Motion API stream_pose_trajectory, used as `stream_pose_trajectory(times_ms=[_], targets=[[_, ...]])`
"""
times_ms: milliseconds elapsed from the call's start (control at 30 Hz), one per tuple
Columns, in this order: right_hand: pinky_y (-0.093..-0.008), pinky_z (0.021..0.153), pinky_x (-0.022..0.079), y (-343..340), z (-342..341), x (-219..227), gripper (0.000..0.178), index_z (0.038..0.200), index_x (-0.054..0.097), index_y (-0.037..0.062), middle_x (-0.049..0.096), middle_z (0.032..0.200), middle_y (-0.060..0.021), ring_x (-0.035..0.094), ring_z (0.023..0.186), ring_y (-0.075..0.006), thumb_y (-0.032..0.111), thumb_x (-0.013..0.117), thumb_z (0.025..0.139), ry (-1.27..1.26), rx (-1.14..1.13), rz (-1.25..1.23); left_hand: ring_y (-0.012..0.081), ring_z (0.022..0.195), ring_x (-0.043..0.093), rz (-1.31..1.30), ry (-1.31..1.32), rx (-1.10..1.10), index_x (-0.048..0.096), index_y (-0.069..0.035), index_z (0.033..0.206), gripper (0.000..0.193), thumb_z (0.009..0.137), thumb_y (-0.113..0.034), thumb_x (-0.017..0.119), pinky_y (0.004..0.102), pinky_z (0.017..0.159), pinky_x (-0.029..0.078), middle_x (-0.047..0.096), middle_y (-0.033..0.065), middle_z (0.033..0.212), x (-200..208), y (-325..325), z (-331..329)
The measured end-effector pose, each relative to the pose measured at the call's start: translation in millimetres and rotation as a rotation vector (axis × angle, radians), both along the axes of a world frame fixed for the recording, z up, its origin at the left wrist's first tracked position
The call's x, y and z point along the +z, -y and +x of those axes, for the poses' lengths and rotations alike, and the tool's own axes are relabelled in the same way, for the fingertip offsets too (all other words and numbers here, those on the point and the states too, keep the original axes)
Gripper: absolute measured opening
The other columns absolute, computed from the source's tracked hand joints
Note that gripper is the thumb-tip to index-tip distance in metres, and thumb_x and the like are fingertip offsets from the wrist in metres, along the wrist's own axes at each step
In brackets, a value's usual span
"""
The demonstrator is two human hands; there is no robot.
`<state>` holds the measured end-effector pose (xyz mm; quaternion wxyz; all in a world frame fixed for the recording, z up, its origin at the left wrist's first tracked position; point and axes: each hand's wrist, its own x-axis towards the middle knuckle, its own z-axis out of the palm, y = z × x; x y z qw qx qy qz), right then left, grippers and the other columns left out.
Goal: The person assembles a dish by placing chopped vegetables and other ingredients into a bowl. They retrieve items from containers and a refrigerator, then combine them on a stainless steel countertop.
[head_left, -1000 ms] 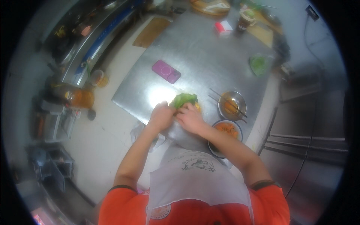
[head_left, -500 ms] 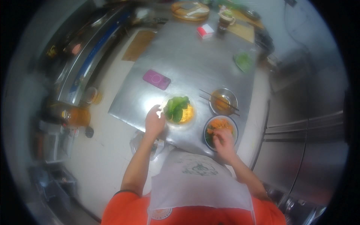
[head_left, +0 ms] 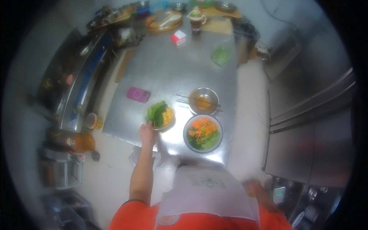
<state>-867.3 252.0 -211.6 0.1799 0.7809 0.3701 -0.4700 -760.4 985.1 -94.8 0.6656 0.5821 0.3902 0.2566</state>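
Observation:
A clear round bowl (head_left: pixel 171 122) holds green leaves (head_left: pixel 156 112) and yellow pieces of food (head_left: pixel 167 116). My left hand (head_left: pixel 148 134) grips its near left rim. To the right stands a larger bowl (head_left: pixel 221 135) with a dark rim, filled with orange shreds, perhaps carrot (head_left: pixel 203 127), over green leaves. My right hand (head_left: pixel 252 188) hangs low beside the apron, off the table; its fingers are blurred and partly hidden. Behind the larger bowl sits a steel bowl (head_left: pixel 215 98) of orange-brown liquid, with chopsticks (head_left: pixel 209 103) across it.
A purple phone (head_left: pixel 138 94) lies on the steel table (head_left: pixel 172 69), left of the bowls. Farther back are a red and white box (head_left: pixel 178 38), a dark cup (head_left: pixel 196 25), a green leafy item (head_left: pixel 221 56) and a round wooden board (head_left: pixel 164 21). Steel cabinets (head_left: pixel 306 134) stand at right.
My right hand has left the bowl of orange shreds and dropped to the lower right. My left hand stays at the clear bowl's rim. The whole view has shifted.

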Motion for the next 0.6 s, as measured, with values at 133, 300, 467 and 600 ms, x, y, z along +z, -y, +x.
stream_pose_trajectory(times_ms=[133, 300, 467, 600], targets=[[-0.0421, 0.064, 0.05, 61.3, -15.2, 12.1, 0.023, 0.1, 0.067, 0.0067, 0.068, 0.087, -0.0134, 0.065, 0.078, -0.0272, 0.022, 0.063, 0.082, -0.116, -1.366, 0.059, 0.0089, 0.048, 0.042, 0.252, -0.139, 0.132, 0.043, -0.012, 0.065, 0.033, 0.088, -0.009, 0.066, 0.027, 0.042, 0.034, 0.045, -0.0008, 0.057, 49.4, 12.2, -5.8], [-0.037, 0.069, 0.051, 128.7, -1.6, 32.7, 0.03, 0.106, 0.066, 0.0043, 0.068, 0.09, -0.0103, 0.064, 0.081, -0.0229, 0.027, 0.064, 0.087, -0.078, -1.537, 0.199, 0.006, 0.049, 0.037, 0.325, 0.003, -0.034, 0.041, -0.013, 0.063, 0.036, 0.085, -0.009, 0.068, 0.0255, 0.043, 0.028, 0.044, -0.0038, 0.054, 173.8, 92.9, 3.7], [-0.0279, 0.07, 0.051, 48.2, 130.1, 137.0, 0.036, 0.114, 0.063, 0.0023, 0.066, 0.094, -0.0083, 0.061, 0.086, -0.0143, 0.029, 0.065, 0.09, -0.131, -1.535, 0.773, 0.006, 0.045, 0.039, 0.226, 0.106, -0.257, 0.04, -0.014, 0.065, 0.035, 0.087, -0.008, 0.066, 0.0248, 0.039, 0.027, 0.046, -0.0031, 0.058, 211.5, 226.2, 68.3], [-0.0528, 0.102, 0.042, -19.9, 229.9, 216.8, 0.057, 0.14, 0.041, 0.0111, 0.049, 0.137, -0.0123, 0.047, 0.126, -0.0276, 0.045, 0.052, 0.096, -0.769, -1.916, 1.49, 0.0078, 0.049, 0.045, 0.008, 0.021, -0.654, 0.041, -0.014, 0.064, 0.034, 0.087, -0.005, 0.065, 0.0249, 0.045, 0.04, 0.049, -0.0019, 0.059, 202.7, 348.9, 138.7]])
